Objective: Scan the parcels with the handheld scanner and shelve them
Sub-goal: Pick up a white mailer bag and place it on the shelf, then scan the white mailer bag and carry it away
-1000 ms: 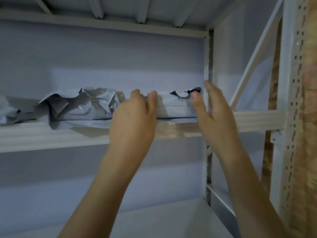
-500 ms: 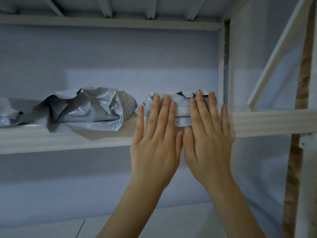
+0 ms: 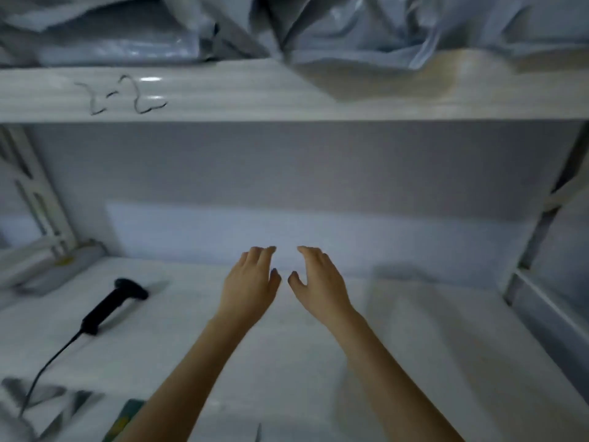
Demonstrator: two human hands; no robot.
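Two hands: left hand (image 3: 251,279) and right hand (image 3: 318,279) reach side by side over the middle of the lower shelf (image 3: 414,346), palms down, thumbs just apart.
Fingers: loose and slightly bent on both hands, holding nothing; whether the tips touch the shelf cannot be told.
Scanner (image 3: 111,303): black, lying on its side on the lower shelf, left of the left hand and well apart from it; head far, handle near.
Cable (image 3: 44,371): runs from the handle toward the near left corner.
Parcels (image 3: 366,27): grey crumpled plastic bags on the upper shelf (image 3: 255,94), spread along the top from left to right.
Upper shelf edge: handwritten mark "2-2" at the left.
Near left: more grey wrapping (image 3: 35,406), blurred, beside the cable.
Near edge: a green and yellow item (image 3: 126,419), partly hidden by the left forearm, too blurred to name.
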